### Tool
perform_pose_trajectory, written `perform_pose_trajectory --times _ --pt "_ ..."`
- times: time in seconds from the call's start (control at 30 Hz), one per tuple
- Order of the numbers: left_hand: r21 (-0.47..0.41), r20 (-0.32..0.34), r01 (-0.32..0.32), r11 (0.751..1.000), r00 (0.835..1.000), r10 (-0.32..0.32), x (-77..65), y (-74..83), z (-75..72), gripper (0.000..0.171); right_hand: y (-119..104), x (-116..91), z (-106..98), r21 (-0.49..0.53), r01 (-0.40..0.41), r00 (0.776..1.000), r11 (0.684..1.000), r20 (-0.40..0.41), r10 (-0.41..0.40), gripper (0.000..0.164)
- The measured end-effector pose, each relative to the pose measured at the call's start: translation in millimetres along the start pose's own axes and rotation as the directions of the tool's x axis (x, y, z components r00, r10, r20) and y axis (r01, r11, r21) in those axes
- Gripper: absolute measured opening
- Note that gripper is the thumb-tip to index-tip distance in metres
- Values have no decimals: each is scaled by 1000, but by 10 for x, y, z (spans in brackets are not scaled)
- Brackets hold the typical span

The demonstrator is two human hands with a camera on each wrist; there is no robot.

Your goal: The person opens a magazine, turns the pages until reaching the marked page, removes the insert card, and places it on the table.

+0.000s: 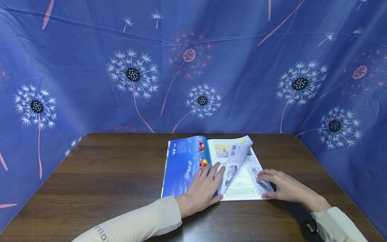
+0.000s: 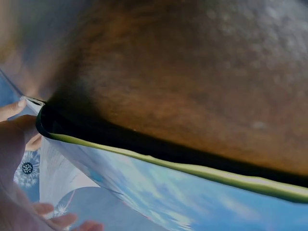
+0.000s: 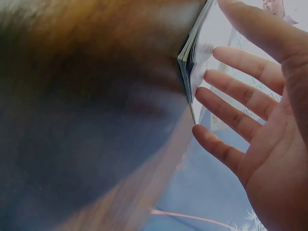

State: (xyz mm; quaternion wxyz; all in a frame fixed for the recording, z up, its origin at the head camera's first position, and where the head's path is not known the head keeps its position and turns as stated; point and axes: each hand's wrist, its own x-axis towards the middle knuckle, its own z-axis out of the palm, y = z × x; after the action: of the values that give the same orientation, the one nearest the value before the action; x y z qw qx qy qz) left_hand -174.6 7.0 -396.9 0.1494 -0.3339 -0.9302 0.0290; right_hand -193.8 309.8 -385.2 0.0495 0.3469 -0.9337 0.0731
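An open magazine [image 1: 187, 174] lies on the table, its left page mostly blue sky with colourful figures near the spine. One leaf [image 1: 239, 154] is partly lifted, its upper corner curling over the printed right page. My left hand [image 1: 201, 191] rests with spread fingers across the spine and the foot of that leaf. At the magazine's right edge, my right hand [image 1: 279, 185] touches the page with its fingertips, thumb apart by the lower corner. In the right wrist view, extended fingers [image 3: 236, 86] meet the edge of the pages, and nothing is pinched between them.
The brown wooden table [image 1: 105, 174] stretches out on both sides of the magazine. Behind and beside it hangs a blue cloth [image 1: 242, 67] with dandelion prints. A small black object [image 1: 309, 227] shows at the right sleeve's cuff.
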Motion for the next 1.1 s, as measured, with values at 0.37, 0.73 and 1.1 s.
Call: perform_pose_trajectory --times 0.37,0.73,1.1 --pt "75 -75 9 997 997 -3 -23 10 11 97 -27 -7 -14 9 -2 1000 1000 24 2 46" --pt "24 -89 -61 998 994 63 2 -23 49 73 -21 -5 -24 16 -8 999 1000 38 8 50" --pt "-15 -46 -159 987 986 158 29 -88 48 55 -18 -5 -40 16 -2 999 1000 38 1 48"
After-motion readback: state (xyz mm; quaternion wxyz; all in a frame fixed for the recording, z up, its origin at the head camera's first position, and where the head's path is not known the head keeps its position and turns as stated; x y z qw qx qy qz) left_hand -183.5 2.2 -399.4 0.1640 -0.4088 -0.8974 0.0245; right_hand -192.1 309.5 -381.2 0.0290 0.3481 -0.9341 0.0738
